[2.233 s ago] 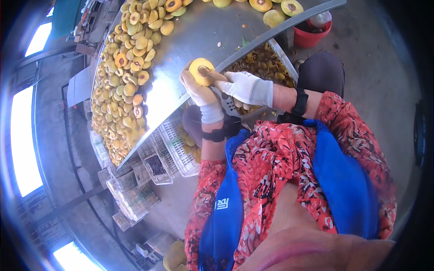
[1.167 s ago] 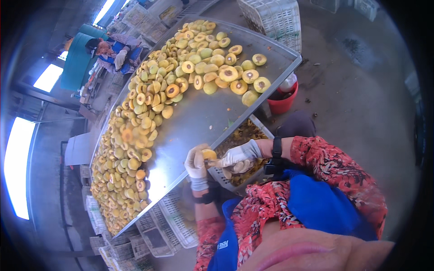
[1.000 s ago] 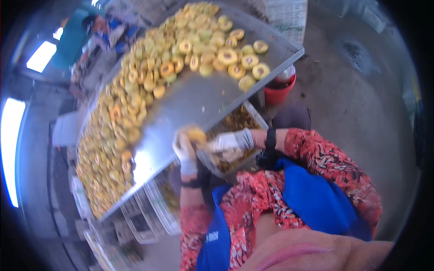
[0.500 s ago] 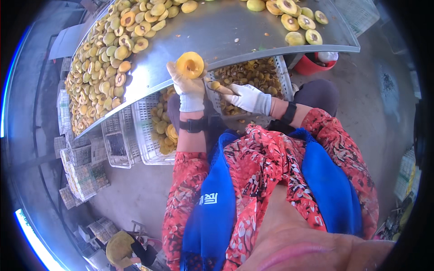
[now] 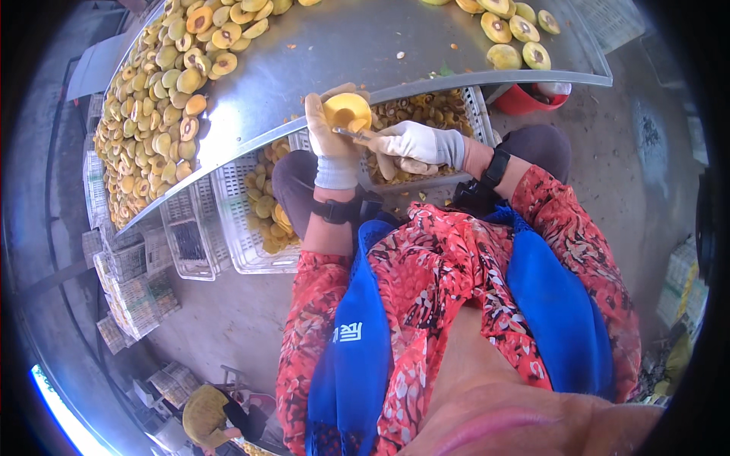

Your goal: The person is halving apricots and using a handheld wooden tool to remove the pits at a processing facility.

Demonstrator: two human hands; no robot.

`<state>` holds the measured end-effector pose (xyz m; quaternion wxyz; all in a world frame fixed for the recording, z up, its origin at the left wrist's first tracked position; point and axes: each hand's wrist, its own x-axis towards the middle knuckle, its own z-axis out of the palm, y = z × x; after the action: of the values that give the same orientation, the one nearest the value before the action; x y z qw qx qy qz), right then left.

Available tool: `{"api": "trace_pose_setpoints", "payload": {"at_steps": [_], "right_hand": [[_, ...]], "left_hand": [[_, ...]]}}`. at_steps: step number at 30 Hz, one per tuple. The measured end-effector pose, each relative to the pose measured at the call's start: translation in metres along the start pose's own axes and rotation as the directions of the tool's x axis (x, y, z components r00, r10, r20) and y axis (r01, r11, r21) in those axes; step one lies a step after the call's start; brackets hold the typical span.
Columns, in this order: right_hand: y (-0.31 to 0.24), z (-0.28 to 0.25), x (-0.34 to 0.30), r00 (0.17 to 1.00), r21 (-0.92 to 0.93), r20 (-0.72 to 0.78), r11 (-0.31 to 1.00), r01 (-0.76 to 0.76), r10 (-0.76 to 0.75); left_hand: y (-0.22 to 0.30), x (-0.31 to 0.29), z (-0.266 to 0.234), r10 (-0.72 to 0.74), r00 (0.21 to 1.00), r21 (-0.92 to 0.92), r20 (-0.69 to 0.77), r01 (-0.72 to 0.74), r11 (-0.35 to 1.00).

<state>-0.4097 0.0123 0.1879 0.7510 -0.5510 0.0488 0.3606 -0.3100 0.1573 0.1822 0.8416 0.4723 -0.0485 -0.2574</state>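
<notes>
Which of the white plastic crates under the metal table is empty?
The narrow white crate on the far left, beside the fruit-filled crate; only bare mesh shows inside it, while the other crates hold yellow fruit halves or pits.

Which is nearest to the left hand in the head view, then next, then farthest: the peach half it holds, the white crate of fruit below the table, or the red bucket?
1. Peach half: held in the left hand, at the metal table's edge.
2. White crate: below the table, on the left.
3. Red bucket: far right, under the table's corner.
</notes>
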Motion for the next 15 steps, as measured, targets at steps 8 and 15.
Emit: {"api": "trace_pose_setpoints", "payload": {"at_steps": [8, 15], "right_hand": [[0.047, -0.032, 0.011, 0.927, -0.988, -0.011, 0.144, 0.046, -0.374], [0.02, -0.023, -0.051, 0.751, -0.658, -0.624, 0.663, -0.356, -0.216]], "left_hand": [[0.05, -0.016, -0.048, 0.455, 0.889, 0.549, -0.045, -0.359, 0.755], [0.134, -0.108, -0.138, 0.515, 0.799, 0.919, -0.309, 0.391, -0.055]]}}
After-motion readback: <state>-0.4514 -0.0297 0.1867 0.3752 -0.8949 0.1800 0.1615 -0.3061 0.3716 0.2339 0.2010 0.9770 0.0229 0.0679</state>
